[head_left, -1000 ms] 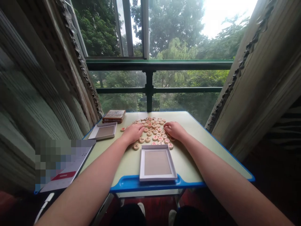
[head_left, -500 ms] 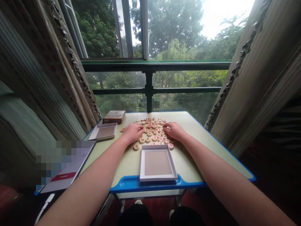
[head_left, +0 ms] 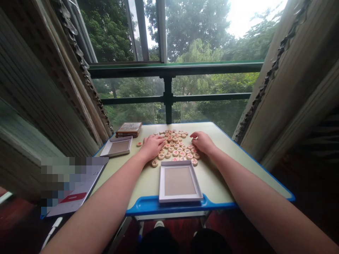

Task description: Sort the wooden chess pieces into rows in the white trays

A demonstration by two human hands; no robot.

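From the head camera, a pale table [head_left: 246, 158] with a blue edge, and in its middle a loose heap of round game pieces [head_left: 175, 153], between two bare hands; one lone piece [head_left: 139, 144] just beside the left wrist, apart from the heap. Left hand [head_left: 153, 145] palm down at the heap's left side, fingers close together and stretched over the nearest pieces; impossible to tell of any piece held underneath. Right hand [head_left: 203, 140] at the heap's right side, fingers curled, with only a narrow gap between thumb and forefinger; impossible to tell of any hold there either. Pieces probably wooden, so likely light, hard and stiff, not fragile, perhaps a little slippery on the flat faces. Best taken, by the look of it, across the rim between thumb and forefinger, or slid flat under the fingertips. Thick tan discs in shape, marked in red or black. Just beside the heap's front row, a shallow open tray [head_left: 178, 181], seemingly of stiff card, with white walls, square corners and a flat tan floor. Farther left, a similar tray [head_left: 120, 145], near a flat reddish-brown box [head_left: 129, 129]. At either side, folded cloth curtains [head_left: 280, 70] with ruffled trim; beyond, a dark green railing [head_left: 132, 71], probably metal.
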